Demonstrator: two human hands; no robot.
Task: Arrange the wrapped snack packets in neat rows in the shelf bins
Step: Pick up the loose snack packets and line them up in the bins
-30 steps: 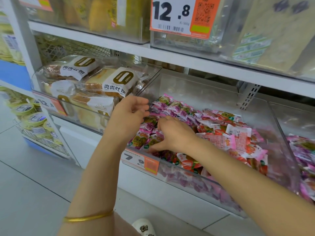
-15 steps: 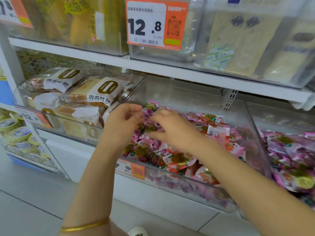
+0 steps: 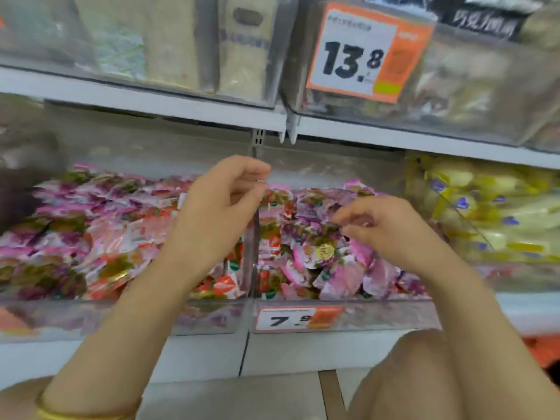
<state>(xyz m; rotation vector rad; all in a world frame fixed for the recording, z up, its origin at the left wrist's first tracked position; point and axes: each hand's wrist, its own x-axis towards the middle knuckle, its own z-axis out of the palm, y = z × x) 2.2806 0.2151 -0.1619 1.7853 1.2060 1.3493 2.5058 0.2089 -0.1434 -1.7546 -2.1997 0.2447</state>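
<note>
Between grasps, rows not yet formed. Left hand point(image 3: 218, 213) hangs over the divider point(image 3: 254, 268), fingers loosely curled, empty. Right hand point(image 3: 391, 228) hovers over right bin point(image 3: 348, 316), fingers slack, apart. Snack packets point(image 3: 306, 237) lie jumbled inside. Next, likely: pinch one loose packet, lay it flat.

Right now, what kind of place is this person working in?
Most likely a shop's snack aisle: clear bins full of wrapped packets sit on white shelves, and price tags reading 13.8 and 7.9 hang on the bin fronts.
</note>
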